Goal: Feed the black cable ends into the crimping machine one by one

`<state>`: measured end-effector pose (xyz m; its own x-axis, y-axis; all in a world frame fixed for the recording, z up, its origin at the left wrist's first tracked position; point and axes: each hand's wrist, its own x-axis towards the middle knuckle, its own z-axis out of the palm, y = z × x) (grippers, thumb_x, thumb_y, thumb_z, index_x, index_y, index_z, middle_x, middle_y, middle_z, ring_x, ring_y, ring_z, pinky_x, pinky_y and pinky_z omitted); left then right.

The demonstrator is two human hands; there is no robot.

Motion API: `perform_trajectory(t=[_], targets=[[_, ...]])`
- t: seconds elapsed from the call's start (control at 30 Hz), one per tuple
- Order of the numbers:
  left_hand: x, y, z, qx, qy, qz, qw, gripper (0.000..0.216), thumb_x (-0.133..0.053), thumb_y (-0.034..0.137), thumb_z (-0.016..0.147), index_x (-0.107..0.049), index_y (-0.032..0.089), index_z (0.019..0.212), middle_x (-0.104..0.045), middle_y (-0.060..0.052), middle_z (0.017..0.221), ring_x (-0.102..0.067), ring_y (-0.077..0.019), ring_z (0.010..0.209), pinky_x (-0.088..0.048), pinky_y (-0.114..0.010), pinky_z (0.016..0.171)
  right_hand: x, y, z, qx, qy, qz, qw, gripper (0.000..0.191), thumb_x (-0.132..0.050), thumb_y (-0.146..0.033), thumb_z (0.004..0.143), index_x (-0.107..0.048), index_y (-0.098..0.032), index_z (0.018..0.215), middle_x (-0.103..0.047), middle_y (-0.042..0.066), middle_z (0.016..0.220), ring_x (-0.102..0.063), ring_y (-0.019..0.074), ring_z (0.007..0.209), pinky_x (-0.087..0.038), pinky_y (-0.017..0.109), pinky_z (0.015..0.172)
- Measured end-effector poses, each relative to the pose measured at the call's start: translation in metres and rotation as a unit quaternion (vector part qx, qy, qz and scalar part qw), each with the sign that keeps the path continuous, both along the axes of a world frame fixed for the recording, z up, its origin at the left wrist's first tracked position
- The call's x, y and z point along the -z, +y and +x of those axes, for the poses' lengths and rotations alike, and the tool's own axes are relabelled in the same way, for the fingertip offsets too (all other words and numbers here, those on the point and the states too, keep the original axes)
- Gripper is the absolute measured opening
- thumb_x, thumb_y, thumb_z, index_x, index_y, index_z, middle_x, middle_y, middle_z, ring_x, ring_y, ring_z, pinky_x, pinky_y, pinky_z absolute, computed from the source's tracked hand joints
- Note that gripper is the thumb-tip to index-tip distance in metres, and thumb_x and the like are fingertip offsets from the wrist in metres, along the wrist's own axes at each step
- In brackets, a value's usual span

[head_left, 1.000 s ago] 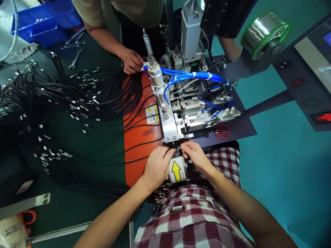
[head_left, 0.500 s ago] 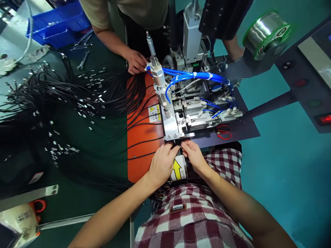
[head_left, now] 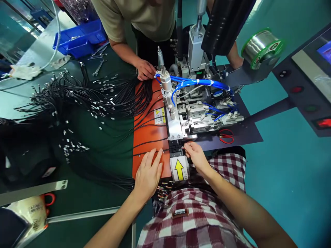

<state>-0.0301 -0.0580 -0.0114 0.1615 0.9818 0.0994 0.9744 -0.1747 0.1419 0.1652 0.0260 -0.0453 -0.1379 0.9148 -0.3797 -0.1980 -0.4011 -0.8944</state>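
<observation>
The left hand (head_left: 148,172) is resting flat on the orange mat (head_left: 144,134), its grip lying apart with the fingers spread beside a black cable (head_left: 151,152). The right hand (head_left: 197,156) is holding its grip clamped, thumb and forefinger together, on the tip of that black cable at the front of the pneumatic fixture (head_left: 181,122), just above the yellow arrow label (head_left: 179,169). A co-worker's hand (head_left: 145,70) is touching the cable bundle (head_left: 77,100) spreading over the green tabletop (head_left: 103,172). Red scissors (head_left: 227,136) are lying right of the fixture.
</observation>
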Motion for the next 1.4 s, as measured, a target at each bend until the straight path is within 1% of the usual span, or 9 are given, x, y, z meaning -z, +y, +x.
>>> perform_trajectory(t=[0.17, 0.43, 0.6, 0.7, 0.87, 1.1, 1.17, 1.3, 1.4], targets=[[-0.003, 0.006, -0.002, -0.008, -0.022, -0.012, 1.0, 0.046, -0.037, 0.026, 0.096, -0.041, 0.021, 0.141, -0.047, -0.012, 0.136, -0.043, -0.0281, 0.124, -0.045, -0.044, 0.1, 0.0, -0.006, 0.021, 0.02, -0.012, -0.024, 0.999, 0.043, -0.058, -0.059, 0.079, -0.06, -0.017, 0.081, -0.053, -0.002, 0.065, -0.044, 0.0095, 0.05, -0.032, 0.025, 0.049], [-0.025, 0.069, -0.028, 0.065, -0.066, -0.015, 0.996, 0.04, -0.034, 0.024, 0.096, -0.046, 0.016, 0.133, -0.046, -0.014, 0.136, -0.044, -0.0243, 0.125, -0.044, -0.04, 0.1, 0.009, -0.036, 0.054, 0.071, -0.005, -0.059, 0.996, 0.034, -0.065, -0.052, 0.077, -0.062, -0.018, 0.081, -0.053, -0.002, 0.068, -0.044, 0.0096, 0.052, -0.034, 0.024, 0.047], [-0.052, 0.014, -0.042, 0.27, -0.004, -0.108, 0.957, 0.025, -0.04, 0.019, 0.094, -0.061, 0.02, 0.106, -0.059, -0.008, 0.098, -0.056, -0.0179, 0.083, -0.047, -0.029, 0.071, -0.004, -0.04, 0.065, 0.062, -0.009, -0.064, 0.996, 0.031, -0.067, -0.048, 0.078, -0.063, -0.018, 0.082, -0.052, -0.001, 0.07, -0.043, 0.009, 0.053, -0.034, 0.023, 0.048], [-0.057, -0.018, -0.05, 0.294, 0.08, -0.133, 0.943, 0.029, -0.04, 0.013, 0.092, -0.056, 0.018, 0.116, -0.06, -0.009, 0.097, -0.055, -0.0199, 0.083, -0.044, -0.032, 0.071, -0.015, -0.039, 0.063, 0.045, -0.012, -0.061, 0.997, 0.029, -0.067, -0.047, 0.078, -0.063, -0.018, 0.08, -0.051, -0.002, 0.069, -0.042, 0.0085, 0.053, -0.034, 0.022, 0.048], [-0.05, -0.026, -0.062, 0.261, 0.093, -0.15, 0.949, 0.026, -0.04, 0.006, 0.089, -0.06, 0.016, 0.101, -0.06, -0.011, 0.102, -0.056, -0.0222, 0.095, -0.044, -0.034, 0.08, -0.023, -0.037, 0.053, 0.014, -0.013, -0.06, 0.998, 0.029, -0.066, -0.047, 0.079, -0.061, -0.019, 0.08, -0.05, -0.002, 0.068, -0.042, 0.0092, 0.054, -0.035, 0.023, 0.05], [-0.059, -0.017, -0.082, 0.202, -0.116, -0.138, 0.963, 0.018, -0.045, 0.018, 0.093, -0.06, 0.02, 0.103, -0.066, -0.006, 0.096, -0.061, -0.0167, 0.091, -0.049, -0.03, 0.082, -0.025, -0.036, 0.055, 0.003, -0.024, -0.044, 0.999, 0.028, -0.064, -0.047, 0.08, -0.061, -0.019, 0.08, -0.047, -0.002, 0.066, -0.04, 0.0102, 0.053, -0.034, 0.024, 0.049], [-0.068, -0.014, -0.09, 0.142, -0.192, -0.089, 0.967, 0.015, -0.047, 0.017, 0.092, -0.059, 0.02, 0.1, -0.066, -0.006, 0.094, -0.062, -0.0167, 0.09, -0.051, -0.031, 0.082, -0.026, -0.035, 0.054, 0.003, -0.023, -0.041, 0.999, 0.027, -0.064, -0.046, 0.08, -0.061, -0.019, 0.079, -0.048, -0.002, 0.066, -0.04, 0.0102, 0.053, -0.034, 0.024, 0.049], [-0.08, -0.001, -0.087, -0.027, -0.306, 0.163, 0.938, 0.008, -0.053, 0.021, 0.089, -0.055, 0.02, 0.096, -0.06, -0.003, 0.083, -0.061, -0.0157, 0.077, -0.053, -0.03, 0.066, -0.034, -0.033, 0.048, 0.001, -0.028, -0.018, 0.999, 0.027, -0.064, -0.047, 0.08, -0.06, -0.02, 0.078, -0.048, -0.001, 0.066, -0.04, 0.0111, 0.053, -0.035, 0.025, 0.049], [-0.074, 0.011, -0.055, -0.003, -0.279, 0.122, 0.953, 0.011, -0.054, 0.017, 0.088, -0.056, 0.019, 0.099, -0.062, -0.003, 0.087, -0.06, -0.0134, 0.076, -0.051, -0.026, 0.067, -0.045, -0.033, 0.04, -0.023, -0.037, 0.027, 0.999, 0.024, -0.064, -0.045, 0.081, -0.06, -0.021, 0.08, -0.048, -0.002, 0.064, -0.041, 0.0119, 0.053, -0.036, 0.026, 0.051]])
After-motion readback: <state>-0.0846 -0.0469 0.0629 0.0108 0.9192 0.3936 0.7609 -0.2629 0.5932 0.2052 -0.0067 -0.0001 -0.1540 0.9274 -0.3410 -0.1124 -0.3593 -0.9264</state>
